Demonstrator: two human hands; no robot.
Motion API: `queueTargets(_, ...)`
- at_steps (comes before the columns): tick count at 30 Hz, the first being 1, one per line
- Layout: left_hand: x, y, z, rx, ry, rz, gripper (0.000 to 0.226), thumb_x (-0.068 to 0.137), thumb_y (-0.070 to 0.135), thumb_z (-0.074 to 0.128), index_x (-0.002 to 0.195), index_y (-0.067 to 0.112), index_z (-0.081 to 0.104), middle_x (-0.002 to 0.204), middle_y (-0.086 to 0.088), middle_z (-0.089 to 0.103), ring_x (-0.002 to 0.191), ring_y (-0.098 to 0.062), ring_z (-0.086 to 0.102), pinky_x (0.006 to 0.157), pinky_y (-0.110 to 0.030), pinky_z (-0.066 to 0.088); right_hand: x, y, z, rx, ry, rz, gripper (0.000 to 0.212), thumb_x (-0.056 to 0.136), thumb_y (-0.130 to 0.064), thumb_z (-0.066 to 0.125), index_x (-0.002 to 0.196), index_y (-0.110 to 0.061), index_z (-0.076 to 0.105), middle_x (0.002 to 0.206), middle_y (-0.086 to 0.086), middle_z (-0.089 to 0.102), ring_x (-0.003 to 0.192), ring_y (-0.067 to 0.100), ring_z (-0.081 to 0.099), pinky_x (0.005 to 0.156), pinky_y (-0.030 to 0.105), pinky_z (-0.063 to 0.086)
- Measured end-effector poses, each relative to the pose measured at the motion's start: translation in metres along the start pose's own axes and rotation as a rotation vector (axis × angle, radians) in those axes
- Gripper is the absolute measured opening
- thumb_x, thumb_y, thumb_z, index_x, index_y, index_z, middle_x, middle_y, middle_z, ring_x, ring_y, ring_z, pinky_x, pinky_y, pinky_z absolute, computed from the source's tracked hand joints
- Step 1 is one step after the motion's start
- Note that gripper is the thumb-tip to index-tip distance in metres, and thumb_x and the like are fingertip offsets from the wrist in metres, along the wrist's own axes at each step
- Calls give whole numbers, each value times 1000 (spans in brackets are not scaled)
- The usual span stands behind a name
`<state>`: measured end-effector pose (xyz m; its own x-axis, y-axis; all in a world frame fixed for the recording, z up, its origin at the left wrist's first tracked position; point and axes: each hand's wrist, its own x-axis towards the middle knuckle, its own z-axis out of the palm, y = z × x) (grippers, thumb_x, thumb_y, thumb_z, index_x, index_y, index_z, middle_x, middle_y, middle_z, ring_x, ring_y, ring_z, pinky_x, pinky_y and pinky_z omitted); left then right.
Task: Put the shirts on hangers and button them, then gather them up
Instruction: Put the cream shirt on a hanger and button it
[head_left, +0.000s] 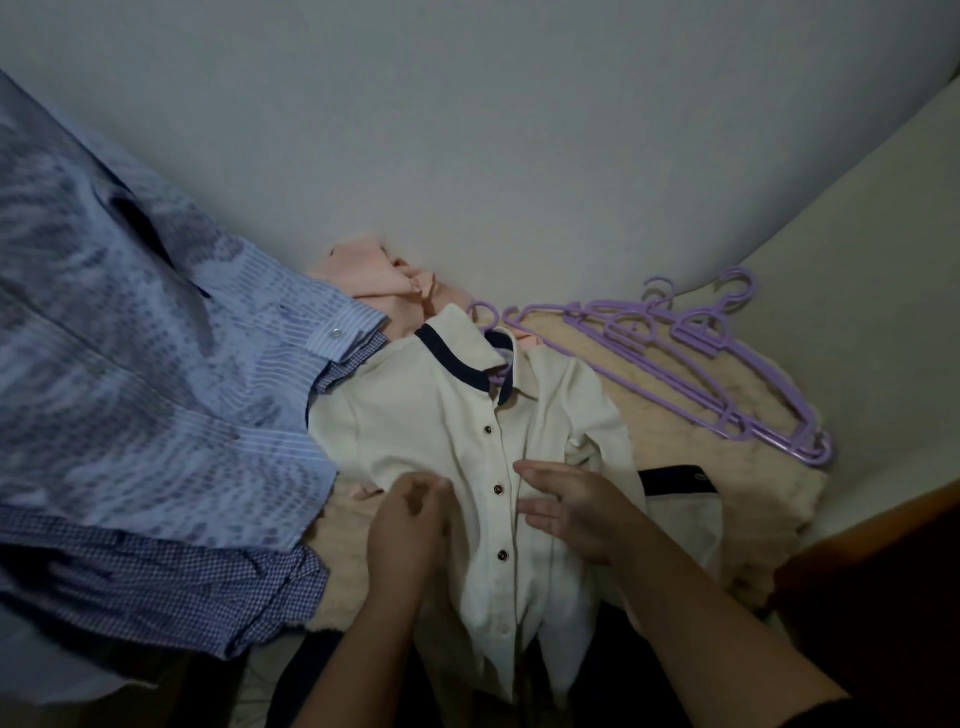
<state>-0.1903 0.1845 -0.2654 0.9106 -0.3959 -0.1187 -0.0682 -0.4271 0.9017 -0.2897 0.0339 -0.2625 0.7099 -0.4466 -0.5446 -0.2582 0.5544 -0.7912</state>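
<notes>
A small cream shirt (441, 415) with a navy collar band lies front-up in the middle, on a purple hanger whose hook (485, 314) shows above the collar. Dark buttons run down its closed placket. My left hand (410, 525) grips the fabric left of the placket, fingers curled. My right hand (566, 506) rests flat on the shirt right of the placket, fingers straight. A blue striped shirt (130, 364) lies at left over a blue checked shirt (171, 587). A pink garment (374, 280) sits crumpled behind the collar.
Several spare purple hangers (691, 364) lie stacked at the right on a beige fluffy blanket (753, 493). A pale wall stands behind. A wooden edge (883, 525) runs along the lower right.
</notes>
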Motion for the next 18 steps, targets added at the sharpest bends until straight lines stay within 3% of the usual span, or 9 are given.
queueTargets(3, 7, 14, -13, 109, -228, 88, 18, 92, 32, 61, 102, 23, 73, 88, 17, 64, 88, -4, 60, 68, -6, 39, -7, -9, -4, -85, 2, -64, 16, 92, -11, 56, 104, -8, 66, 110, 13, 64, 104, 30, 60, 101, 35, 42)
queueTargets(6, 22, 41, -33, 114, -290, 147, 32, 91, 33, 62, 119, 19, 67, 108, 13, 61, 101, -3, 54, 85, -15, 38, -12, -34, -9, -45, 41, -148, 26, 92, -5, 55, 115, 5, 60, 103, 11, 65, 93, 21, 63, 94, 28, 42)
queueTargets(8, 36, 62, -47, 104, -293, 200, 34, 90, 33, 63, 123, 23, 65, 118, 12, 61, 109, -4, 54, 90, -18, 37, -16, -58, -13, -29, 45, -248, 24, 92, -1, 52, 115, 5, 59, 108, 11, 63, 95, 18, 62, 95, 26, 41)
queueTargets(10, 51, 86, -59, 63, -267, 250, 33, 89, 34, 63, 121, 28, 65, 117, 11, 63, 108, -4, 55, 85, -14, 39, -16, -81, -17, -38, 65, -352, 20, 92, 2, 50, 107, 0, 63, 111, 12, 63, 96, 15, 62, 93, 23, 43)
queueTargets(13, 77, 113, -66, -4, -260, 299, 36, 85, 26, 69, 121, 25, 65, 110, 12, 65, 97, 4, 56, 72, 1, 39, -8, -113, -19, -56, 124, -484, 22, 89, 6, 49, 105, 0, 64, 98, 5, 66, 91, 11, 61, 76, 10, 50)
queueTargets(16, 103, 126, -59, -32, -412, 319, 63, 76, 14, 78, 134, 22, 54, 126, 7, 59, 106, 4, 56, 81, -1, 43, 11, -138, -24, -161, 153, -596, 27, 88, 1, 54, 109, -12, 67, 101, -1, 69, 101, 13, 62, 90, 22, 47)
queueTargets(18, 121, 126, -47, 127, -463, 384, 92, 64, 26, 87, 142, 32, 40, 140, 5, 47, 123, -4, 48, 98, -13, 39, 27, -146, -28, -274, 130, -609, 25, 83, -7, 63, 99, -25, 71, 119, 4, 63, 112, 17, 58, 100, 32, 43)
